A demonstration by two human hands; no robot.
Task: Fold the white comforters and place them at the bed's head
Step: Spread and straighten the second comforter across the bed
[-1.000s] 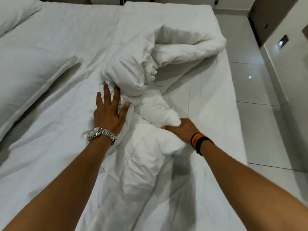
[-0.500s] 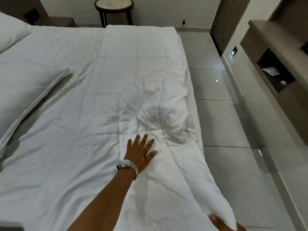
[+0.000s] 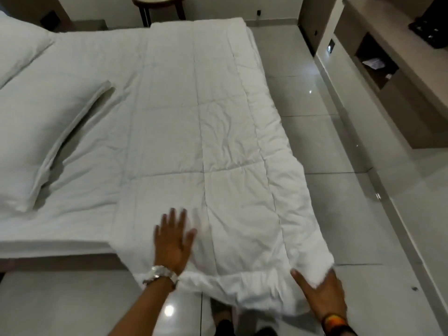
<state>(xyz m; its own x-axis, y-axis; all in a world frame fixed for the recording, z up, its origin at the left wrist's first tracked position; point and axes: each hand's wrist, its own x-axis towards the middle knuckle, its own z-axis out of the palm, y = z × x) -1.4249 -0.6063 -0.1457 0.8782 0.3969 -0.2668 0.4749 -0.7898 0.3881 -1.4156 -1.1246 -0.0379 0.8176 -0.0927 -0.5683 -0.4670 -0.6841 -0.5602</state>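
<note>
At nine o'clock in the view, a white pillow (image 3: 36, 132) is lying on the bed (image 3: 80, 214), with a second pillow (image 3: 17, 52) sitting toward ten o'clock against the far corner. Occupying the centre and stretching from twelve o'clock down to six o'clock, the white comforter (image 3: 218, 141) is lying flat as a long quilted strip along the bed's right side, its near end hanging past the mattress edge over the tiled floor (image 3: 339, 214). At about seven o'clock from the centre, the left hand (image 3: 173, 241) is resting palm down on the comforter's near portion, fingers released and spread, slightly blurred; a metal wristwatch (image 3: 161, 275) is sitting on that wrist just at the comforter's near hem. At five o'clock, the right hand (image 3: 320, 292) is gripping the comforter's near right corner, the thumb showing on top and the remaining fingers hidden beneath the fabric; a coloured wristband (image 3: 335, 322) is circling that wrist. At twelve o'clock, a round side table (image 3: 157, 3) is standing beyond the bed, and at two o'clock a shelf unit (image 3: 388, 69) is lining the wall.
</note>
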